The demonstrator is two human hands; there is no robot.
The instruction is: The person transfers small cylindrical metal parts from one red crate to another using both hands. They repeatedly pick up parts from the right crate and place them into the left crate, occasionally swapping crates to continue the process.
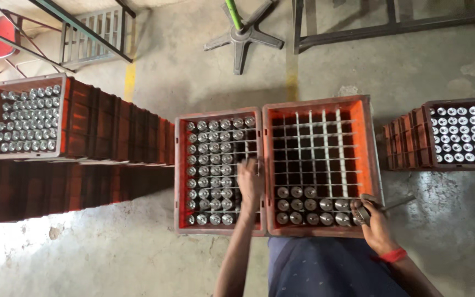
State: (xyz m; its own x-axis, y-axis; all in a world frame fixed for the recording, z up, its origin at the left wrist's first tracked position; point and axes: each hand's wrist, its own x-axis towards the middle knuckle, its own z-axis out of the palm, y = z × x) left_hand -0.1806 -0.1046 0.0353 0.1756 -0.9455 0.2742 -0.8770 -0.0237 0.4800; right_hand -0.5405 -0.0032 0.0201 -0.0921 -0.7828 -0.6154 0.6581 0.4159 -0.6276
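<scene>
Two red crates with grid dividers stand side by side before me. The left crate [181, 176] is mostly full of metal-capped bottles [214, 159]. My left hand [250, 181] reaches down into its right columns, fingers closed around a bottle there. The right crate [372, 159] holds two rows of capped bottles [303, 206] along its near edge; the other cells are dark. My right hand [374, 220], with a red band at the wrist, rests at this crate's near right corner and grips a thin metal tool [397, 205].
A tall stack of red crates [111, 132] topped with capped bottles stands at the left. Another stack with bottles [463, 135] is at the right. A chair base [243, 36] and metal frames [391, 27] lie on the concrete floor beyond.
</scene>
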